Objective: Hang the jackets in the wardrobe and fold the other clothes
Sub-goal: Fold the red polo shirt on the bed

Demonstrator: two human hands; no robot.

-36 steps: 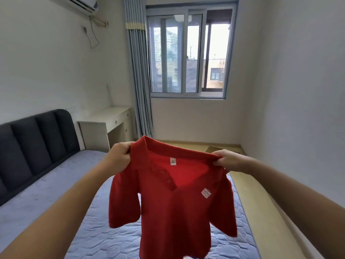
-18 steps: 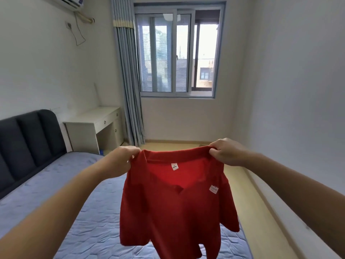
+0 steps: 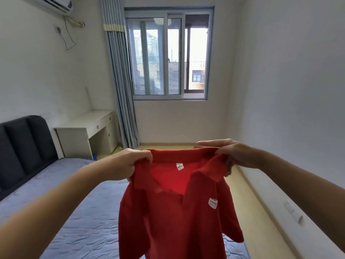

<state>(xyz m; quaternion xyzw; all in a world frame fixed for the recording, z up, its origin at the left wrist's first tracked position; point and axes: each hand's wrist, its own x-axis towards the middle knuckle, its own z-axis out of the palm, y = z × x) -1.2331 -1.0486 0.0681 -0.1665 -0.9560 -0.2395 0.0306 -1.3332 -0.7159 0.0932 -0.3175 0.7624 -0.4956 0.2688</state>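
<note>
While both arms reach out across the middle of the frame, the red polo shirt (image 3: 168, 212) hangs in the air between them, lower centre, front open toward the camera. Left hand (image 3: 127, 165) has its fingers curled tight round the fabric at one end of the collar. Over on the other side, the right hand (image 3: 231, 154) pinches the opposite end of the collar, with one digit laid straight along the top edge and the cloth bunched underneath. Collar pulled fairly taut between the two hands, body and short sleeves dropping loose below and running out of the bottom of the frame. A small white label (image 3: 179, 166) shows inside the neck, and a white logo patch (image 3: 212, 202) sits on the chest toward the right.

Beneath the shirt, lower left, lies the bed (image 3: 84, 221) with its blue-grey quilted mattress, dark padded headboard (image 3: 22, 150) at the left edge. Just beyond that stands a white desk (image 3: 84, 128) against the wall. Blue-grey curtain (image 3: 119, 81) hangs beside the window (image 3: 168, 57) at upper centre, air conditioner (image 3: 54, 3) in the upper left corner. Pale wooden floor (image 3: 248, 202) runs down the right of the bed.
</note>
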